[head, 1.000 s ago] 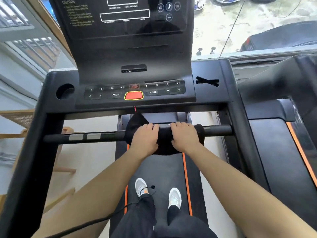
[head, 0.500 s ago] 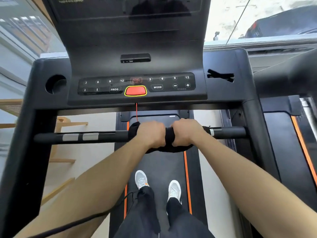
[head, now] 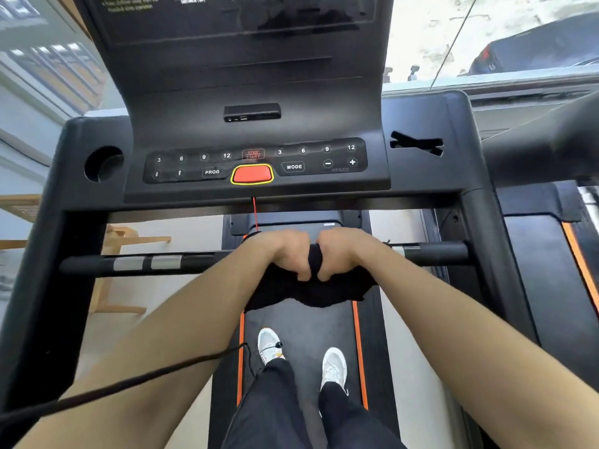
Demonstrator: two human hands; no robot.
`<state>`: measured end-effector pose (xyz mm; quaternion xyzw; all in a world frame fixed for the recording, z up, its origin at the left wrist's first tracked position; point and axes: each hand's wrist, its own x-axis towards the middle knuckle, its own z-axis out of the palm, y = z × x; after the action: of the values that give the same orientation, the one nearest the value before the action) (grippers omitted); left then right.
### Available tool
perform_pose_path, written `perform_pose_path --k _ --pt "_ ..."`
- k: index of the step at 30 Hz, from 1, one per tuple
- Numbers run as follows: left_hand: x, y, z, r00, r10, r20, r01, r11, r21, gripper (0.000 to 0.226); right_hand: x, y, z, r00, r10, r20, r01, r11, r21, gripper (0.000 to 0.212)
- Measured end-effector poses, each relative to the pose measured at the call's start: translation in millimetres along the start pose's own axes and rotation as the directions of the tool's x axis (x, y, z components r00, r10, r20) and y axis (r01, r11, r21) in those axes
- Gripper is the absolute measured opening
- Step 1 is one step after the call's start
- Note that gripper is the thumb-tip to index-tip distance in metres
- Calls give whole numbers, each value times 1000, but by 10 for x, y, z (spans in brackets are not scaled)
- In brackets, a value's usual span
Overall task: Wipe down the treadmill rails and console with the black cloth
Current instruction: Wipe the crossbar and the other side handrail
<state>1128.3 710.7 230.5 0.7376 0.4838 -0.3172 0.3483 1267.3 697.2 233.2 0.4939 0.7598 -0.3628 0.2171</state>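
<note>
On crossbar (head: 431, 253), black cloth (head: 311, 291) under both hands' fingers (head: 303, 274)

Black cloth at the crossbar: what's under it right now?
The black cloth drapes over the middle of the black horizontal crossbar, both hands gripping it there. That bar stretch is hidden. Below its hanging edge, the grey treadmill belt shows.

On the console keypad (head: 256, 162) I read 3, 6, 9, 12 twice, once each side of a faint STOP/START label (head: 253, 154). Lower keys say PROG, MODE, minus and plus. The screen text (head: 129, 4) above is too blurred.
</note>
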Motion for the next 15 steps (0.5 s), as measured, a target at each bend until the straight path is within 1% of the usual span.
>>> perform_pose_path --k 1,2,3,4,5,6,7,8,9,10,11,12,13,14,15 --pt "-41 25 44 998 -9 -61 10 1000 27 22 -11 -4 37 999 8 -51 -9 1000 -23 23" --pt "-74 47 130 982 -16 -189 31 997 74 18 -29 -1 108 988 8 -152 -20 996 -83 22" --pt "-96 60 252 937 -25 -350 71 990 118 15 -31 9 219 955 -12 -297 -39 986 -164 20" --pt "-94 66 403 860 -17 -510 111 982 156 12 -25 28 361 887 -53 -460 -66 969 -239 19" --pt "-90 74 542 775 5 -632 154 968 197 11 -24 43 499 795 -109 -597 -98 948 -304 21" --pt "-65 75 648 707 29 -706 191 954 231 10 -26 59 623 690 -153 -708 -131 935 -330 25" --pt "-38 76 708 636 60 -770 205 948 244 13 -17 84 731 595 -180 -783 -150 933 -328 28" --pt "-10 64 734 576 89 -813 220 940 260 18 -10 98 803 533 -190 -824 -160 934 -319 27" --pt "-2 57 735 542 107 -834 239 931 275 22 -6 99 833 508 -193 -839 -159 937 -311 25" --pt "-7 62 709 589 81 -804 233 936 265 22 -9 96 815 526 -182 -831 -147 943 -300 23" --pt "-31 72 659 663 49 -747 203 949 242 17 -28 84 748 590 -153 -793 -134 950 -283 20" --pt "-54 81 575 753 20 -657 172 959 226 13 -52 77 660 691 -113 -714 -118 957 -266 17" --pt "-56 76 468 828 11 -561 125 971 204 14 -70 78 543 802 -74 -593 -97 963 -250 17" --pt "-61 73 335 899 5 -438 80 981 176 18 -81 97 405 888 -38 -459 -67 975 -210 21" --pt "-75 76 198 953 -5 -302 47 990 131 21 -94 115 260 947 -8 -321 -46 986 -158 25"
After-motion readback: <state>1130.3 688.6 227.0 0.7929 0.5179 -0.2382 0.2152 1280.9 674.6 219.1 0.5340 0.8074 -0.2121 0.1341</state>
